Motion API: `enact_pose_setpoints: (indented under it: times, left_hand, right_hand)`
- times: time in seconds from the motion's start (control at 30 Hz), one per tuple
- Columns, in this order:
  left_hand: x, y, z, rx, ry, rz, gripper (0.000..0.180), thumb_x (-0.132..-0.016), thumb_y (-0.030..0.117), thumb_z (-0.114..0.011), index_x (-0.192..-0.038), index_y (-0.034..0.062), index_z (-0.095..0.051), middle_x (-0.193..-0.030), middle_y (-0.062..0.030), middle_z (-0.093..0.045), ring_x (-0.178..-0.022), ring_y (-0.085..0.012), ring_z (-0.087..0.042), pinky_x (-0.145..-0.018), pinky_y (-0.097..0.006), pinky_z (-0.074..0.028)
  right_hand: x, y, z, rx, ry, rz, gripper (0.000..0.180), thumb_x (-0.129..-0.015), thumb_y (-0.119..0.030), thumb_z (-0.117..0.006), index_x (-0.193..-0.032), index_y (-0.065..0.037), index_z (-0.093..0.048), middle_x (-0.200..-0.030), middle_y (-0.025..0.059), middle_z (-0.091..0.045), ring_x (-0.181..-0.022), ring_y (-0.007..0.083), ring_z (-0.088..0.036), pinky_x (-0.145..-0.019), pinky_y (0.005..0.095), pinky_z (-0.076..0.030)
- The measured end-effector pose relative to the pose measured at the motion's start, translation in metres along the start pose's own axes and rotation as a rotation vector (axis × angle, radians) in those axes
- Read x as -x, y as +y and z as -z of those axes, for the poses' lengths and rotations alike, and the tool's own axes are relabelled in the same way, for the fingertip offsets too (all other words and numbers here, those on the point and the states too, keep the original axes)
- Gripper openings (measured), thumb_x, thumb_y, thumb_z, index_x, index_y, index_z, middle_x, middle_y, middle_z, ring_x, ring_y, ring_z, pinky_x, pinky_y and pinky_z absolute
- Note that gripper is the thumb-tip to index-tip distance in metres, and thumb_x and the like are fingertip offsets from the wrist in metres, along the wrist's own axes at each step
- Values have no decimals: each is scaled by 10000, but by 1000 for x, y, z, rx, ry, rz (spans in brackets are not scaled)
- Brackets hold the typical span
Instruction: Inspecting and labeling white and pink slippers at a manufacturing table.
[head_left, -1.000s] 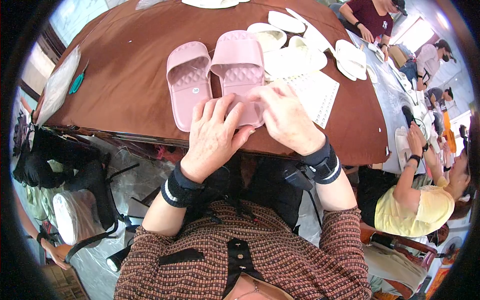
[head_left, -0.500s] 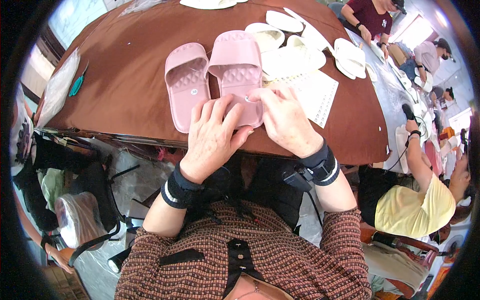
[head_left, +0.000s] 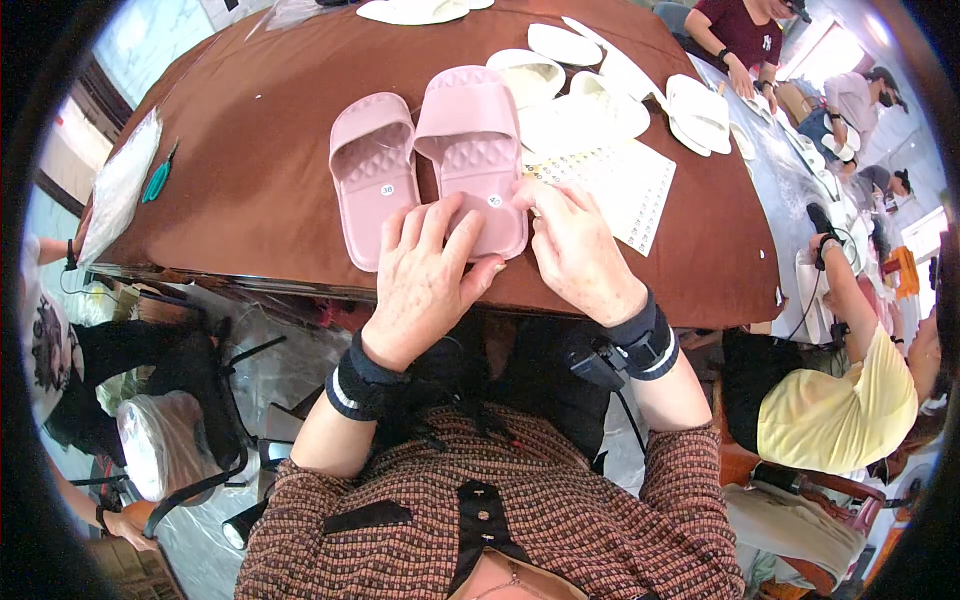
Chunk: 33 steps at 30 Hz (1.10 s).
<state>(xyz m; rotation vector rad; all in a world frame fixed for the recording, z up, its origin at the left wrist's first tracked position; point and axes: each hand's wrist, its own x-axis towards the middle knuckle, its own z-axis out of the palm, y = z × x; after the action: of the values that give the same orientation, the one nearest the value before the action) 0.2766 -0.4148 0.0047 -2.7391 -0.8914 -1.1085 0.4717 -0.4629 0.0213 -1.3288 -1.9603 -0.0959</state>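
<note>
Two pink open-toe slippers lie side by side on the brown-covered table, toes pointing away from me. The left slipper (head_left: 362, 213) has a small round white sticker (head_left: 387, 190) on its footbed. Another round sticker (head_left: 494, 201) sits on the right slipper (head_left: 478, 108). My left hand (head_left: 425, 270) rests across that slipper's heel, fingers apart, with the thumb along the rear edge. Beside the same slipper's right edge, my right hand (head_left: 580, 245) has its fingers curled in, and nothing shows between them.
A sticker sheet (head_left: 640, 195) lies right of the slippers, partly under several white slippers (head_left: 600, 110). Teal snips (head_left: 157, 178) and a clear plastic bag (head_left: 122, 190) are at the left edge. People work at a long table on the right.
My right fingers have drawn back rightward off the footbed, uncovering the sticker on the right slipper. My left hand has stayed on the heel.
</note>
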Motion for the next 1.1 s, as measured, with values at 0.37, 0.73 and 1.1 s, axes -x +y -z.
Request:
enact_pose_setpoints:
  times: [0.37,0.73,1.1]
  left_hand:
    - [0,-1,0,1,26,-30,486,-739,293,-771,-1125,67,-583,-1198,-133,-553,-1052,-304,-544,-940,-446,-397]
    - [8,-26,35,304,133,116,224,-801,44,-707,-1017,32,-650,-1156,-148,-609,-1046,-334,-581,-911,-416,-471]
    - [17,-109,32,361,186,591,239,-882,82,-652,-1104,2,-616,-1037,-140,-637,-959,-226,-613,-881,-351,-487]
  right_hand:
    - [7,-8,-8,-24,16,-68,299,-814,5,-561,-1111,-33,-571,-1194,178,-581,-1115,372,-535,-974,449,-419]
    - [9,-7,-8,-74,72,-120,242,-838,-9,-570,-1079,-25,-584,-1220,185,-582,-1123,378,-544,-982,450,-429]
    - [8,-3,-8,-214,178,-164,198,-848,-27,-585,-1045,-26,-580,-1106,163,-629,-1024,369,-584,-900,430,-465]
